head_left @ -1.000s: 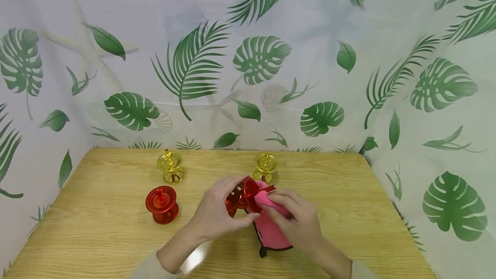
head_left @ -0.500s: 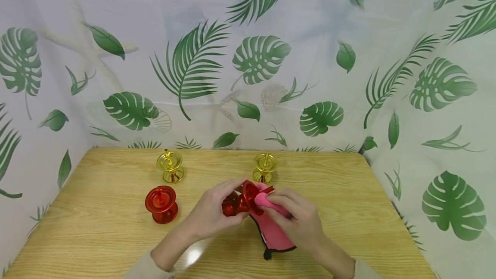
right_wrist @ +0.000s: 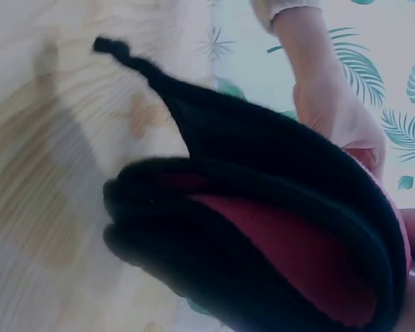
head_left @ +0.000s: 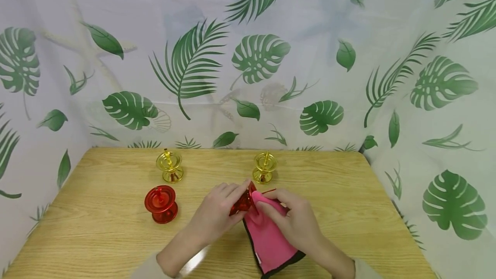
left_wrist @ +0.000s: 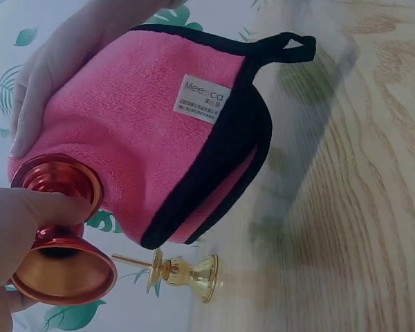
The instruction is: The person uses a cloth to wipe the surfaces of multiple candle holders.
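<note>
Here the pale wood-grained surface [head_left: 341, 193] is stretching out, with one gold stand [head_left: 172, 176] standing upright near its far edge, left of centre, a second gold stand [head_left: 263, 176] standing to the right, and a red stand [head_left: 160, 203] sitting nearer the left edge.

A white rectangular label [left_wrist: 203, 97] on the pink, black-edged plush cloth [left_wrist: 135, 124] began "Mee", its later letters unclear. The smaller print [left_wrist: 200, 109] beneath was illegible.
</note>
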The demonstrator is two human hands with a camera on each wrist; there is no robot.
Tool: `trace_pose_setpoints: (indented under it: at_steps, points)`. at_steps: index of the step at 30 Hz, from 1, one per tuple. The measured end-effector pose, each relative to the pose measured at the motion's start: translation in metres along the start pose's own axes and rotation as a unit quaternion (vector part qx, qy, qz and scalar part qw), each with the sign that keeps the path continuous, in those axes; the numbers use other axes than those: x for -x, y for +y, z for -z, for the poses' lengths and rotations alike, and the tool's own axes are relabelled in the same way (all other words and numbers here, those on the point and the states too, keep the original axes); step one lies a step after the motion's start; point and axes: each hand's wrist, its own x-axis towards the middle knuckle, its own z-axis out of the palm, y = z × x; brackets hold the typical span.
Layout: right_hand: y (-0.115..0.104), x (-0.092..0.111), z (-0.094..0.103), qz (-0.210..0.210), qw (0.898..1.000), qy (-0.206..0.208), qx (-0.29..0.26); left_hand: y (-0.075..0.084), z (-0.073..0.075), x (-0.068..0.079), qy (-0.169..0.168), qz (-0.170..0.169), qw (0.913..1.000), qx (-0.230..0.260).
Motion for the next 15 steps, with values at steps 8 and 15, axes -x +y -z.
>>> trace_pose_setpoints:
  at_steps: [8, 15]
  points:
    - [0.001, -0.001, 0.001, 0.054, 0.998, -0.005, 0.023, -0.002, 0.005, -0.002, -0.010, 0.027, 0.9974, 0.067]
    - [0.019, 0.003, 0.001, 0.210, 0.976, 0.033, 0.054, -0.001, 0.010, -0.004, -0.048, 0.092, 0.9784, 0.179]
